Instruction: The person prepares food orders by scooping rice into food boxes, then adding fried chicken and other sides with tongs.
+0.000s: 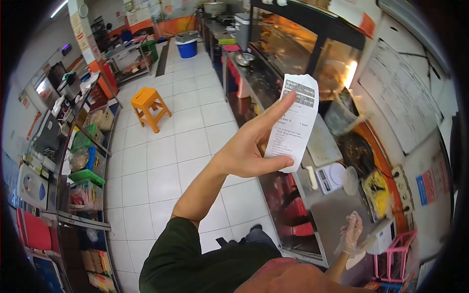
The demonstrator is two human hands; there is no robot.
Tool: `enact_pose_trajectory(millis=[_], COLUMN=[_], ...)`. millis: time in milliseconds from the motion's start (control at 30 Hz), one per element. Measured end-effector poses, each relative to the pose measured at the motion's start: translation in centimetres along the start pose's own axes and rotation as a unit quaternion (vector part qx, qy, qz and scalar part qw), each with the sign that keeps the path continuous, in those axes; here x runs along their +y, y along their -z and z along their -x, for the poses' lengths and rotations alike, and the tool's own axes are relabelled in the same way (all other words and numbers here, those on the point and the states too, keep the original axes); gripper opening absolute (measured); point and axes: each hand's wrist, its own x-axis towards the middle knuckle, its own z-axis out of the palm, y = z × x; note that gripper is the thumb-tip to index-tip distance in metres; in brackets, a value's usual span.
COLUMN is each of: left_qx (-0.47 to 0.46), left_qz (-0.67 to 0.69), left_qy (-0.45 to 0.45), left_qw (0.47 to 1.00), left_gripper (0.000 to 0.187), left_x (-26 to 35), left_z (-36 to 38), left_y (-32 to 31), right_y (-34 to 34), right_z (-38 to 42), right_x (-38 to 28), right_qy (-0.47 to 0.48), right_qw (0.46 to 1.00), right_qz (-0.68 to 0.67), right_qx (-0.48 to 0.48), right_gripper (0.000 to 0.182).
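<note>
My left hand holds up a long printed paper receipt, gripped between the thumb at its lower end and the fingers behind and along its edge. Dark header blocks and several lines of small print face me. My right hand, in a clear plastic glove, is low at the right over the steel counter. Its fingers are loosely bent and apart from one another, with nothing visible in them. Near it are a white kitchen scale and a tray of yellow food.
A dark wok-like pan, a clear plastic tub and a lit glass display cabinet line the right side. An orange stool stands on the tiled floor. Shelves with bins run along the left; a blue bucket is farther back.
</note>
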Motion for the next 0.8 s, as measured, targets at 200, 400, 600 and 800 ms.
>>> enact_pose_trajectory(millis=[200, 400, 600, 800], left_qx=[0.019, 0.05, 0.097, 0.152], left_qz=[-0.095, -0.121, -0.19, -0.252], left_qy=[-0.005, 0.036, 0.038, 0.057], left_qw=[0.995, 0.991, 0.976, 0.954], left_gripper=[0.091, 0.091, 0.091, 0.091], left_x=[-5.2, -11.1, -15.6, -18.5], left_z=[-1.8, -7.8, -12.5, -12.0], left_y=[11.2, 24.4, 37.7, 50.0], right_y=[-17.3, -40.9, -62.6, -84.0], right_z=[-4.9, -11.9, -20.1, -20.2], right_x=[0.4, -3.9, -7.7, -6.8], right_qy=[0.001, 0.0, 0.001, -0.007], right_qw=[0.993, 0.96, 0.895, 0.831], right_qz=[-0.084, -0.179, -0.179, -0.144], right_qx=[-0.085, -0.215, -0.409, -0.537], right_gripper=[0.025, 0.023, 0.019, 0.024])
